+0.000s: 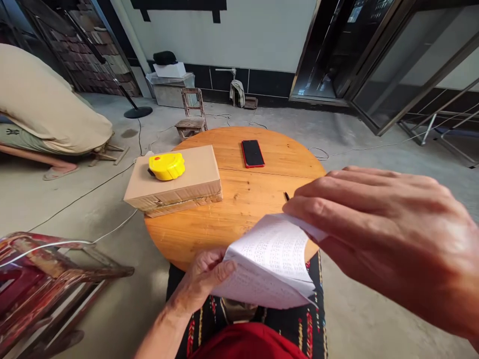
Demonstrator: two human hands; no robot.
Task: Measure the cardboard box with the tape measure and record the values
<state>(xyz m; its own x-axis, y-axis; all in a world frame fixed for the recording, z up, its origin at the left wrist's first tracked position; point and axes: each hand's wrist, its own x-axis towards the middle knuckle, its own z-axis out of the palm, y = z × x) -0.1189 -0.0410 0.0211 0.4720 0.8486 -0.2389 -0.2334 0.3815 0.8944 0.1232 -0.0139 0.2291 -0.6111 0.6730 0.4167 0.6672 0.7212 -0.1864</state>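
Note:
A folded sheet of printed white paper (pixel 271 264) is held over the near edge of a round wooden table (pixel 247 199). My left hand (pixel 204 276) pinches the paper's left corner between thumb and fingers. My right hand (pixel 385 234), close to the camera, grips the paper's upper right edge with its fingers pressed together. A small dark object (pixel 286 196), perhaps a pen tip, shows on the table just beyond my right fingers.
A cardboard box (pixel 175 187) with a yellow tape measure (pixel 166 166) on top overhangs the table's left side. A red-edged phone (pixel 252 153) lies farther back. A rusty red chair (pixel 45 279) stands at left; a small wooden chair (pixel 192 112) and cables lie beyond.

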